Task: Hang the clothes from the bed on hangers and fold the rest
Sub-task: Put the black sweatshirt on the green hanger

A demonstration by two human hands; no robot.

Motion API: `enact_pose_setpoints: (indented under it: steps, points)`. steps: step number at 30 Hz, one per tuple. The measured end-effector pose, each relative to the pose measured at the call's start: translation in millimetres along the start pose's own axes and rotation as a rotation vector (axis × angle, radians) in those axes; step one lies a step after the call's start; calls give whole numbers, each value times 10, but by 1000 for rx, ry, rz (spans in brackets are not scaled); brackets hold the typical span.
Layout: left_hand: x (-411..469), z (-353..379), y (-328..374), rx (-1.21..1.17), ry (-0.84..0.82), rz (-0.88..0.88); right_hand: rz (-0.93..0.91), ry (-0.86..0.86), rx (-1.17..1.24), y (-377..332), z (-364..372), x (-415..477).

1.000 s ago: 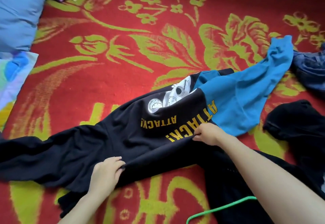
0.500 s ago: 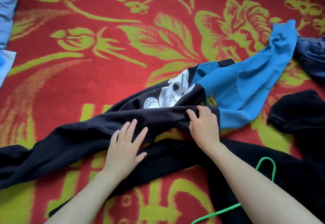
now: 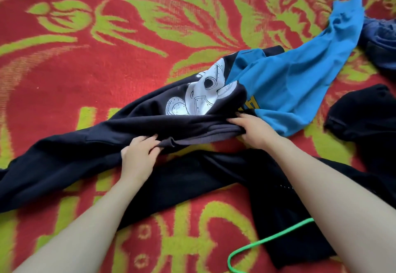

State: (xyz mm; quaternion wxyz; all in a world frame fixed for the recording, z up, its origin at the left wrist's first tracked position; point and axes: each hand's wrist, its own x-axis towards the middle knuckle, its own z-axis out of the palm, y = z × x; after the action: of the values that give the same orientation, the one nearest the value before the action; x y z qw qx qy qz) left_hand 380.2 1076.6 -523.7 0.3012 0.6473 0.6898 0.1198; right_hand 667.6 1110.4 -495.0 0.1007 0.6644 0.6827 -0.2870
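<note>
Sweatshirt point(image 3: 128, 127) hem bunched in L hand point(image 3: 139, 158), R hand point(image 3: 256, 132).

Single view: head camera, wide-angle, worn by the person at the bedside.
- Facing: forward and steeply down onto the bed, whose red-and-green cover point(image 3: 107, 75) filled the frame from edge to edge.
- Range: close, within arm's reach. Both forearms entered from the bottom edge.
- Centre of frame: left hand point(image 3: 139, 157) and right hand point(image 3: 255, 131), each gripping the black sweatshirt point(image 3: 85, 157).
- Far side, upper right: blue sleeve point(image 3: 300, 84).
- Near side, lower right: green hanger point(image 3: 267, 238), cut off by the bottom edge.
</note>
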Motion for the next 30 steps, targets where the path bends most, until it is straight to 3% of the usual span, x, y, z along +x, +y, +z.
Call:
enact_pose_setpoints:
  steps: [2, 5, 7, 13, 15, 17, 19, 21, 25, 30]
  points:
    - [-69, -217, -9, -114, -28, -3, 60, 36, 49, 16, -72, -122]
    - [-336, -554, -57, -173, 12, 20, 79, 366, -130, 56, -81, -596]
    - [-561, -733, -23, -175, 15, 42, 84, 484, -35, 77, -34, -1002]
    - [-985, -1128, 223, -367, 131, 89, 218, 646, 139, -96, -108, -1779]
    - [-1175, -1258, 203, -424, 164, 82, 250, 562, 226, -148, -134, -2021]
    - [-1351, -1321, 103, -472, 136, 32, 188, 325, 298, -155, -32, -2156]
    - [-1590, -1274, 5, -480, 48, -38, 129, 58, 287, -117, 157, -2320]
    - [-1814, -1168, -86, -389, -60, -26, 135, -75, 235, 11, 377, -2463]
    - [-2107, -980, -38, -303, -155, 21, 469, 189, 204, 445, 619, -2625]
    - [-2274, -881, 112, -334, -122, -10, 661, 106, 178, 934, 714, -2536]
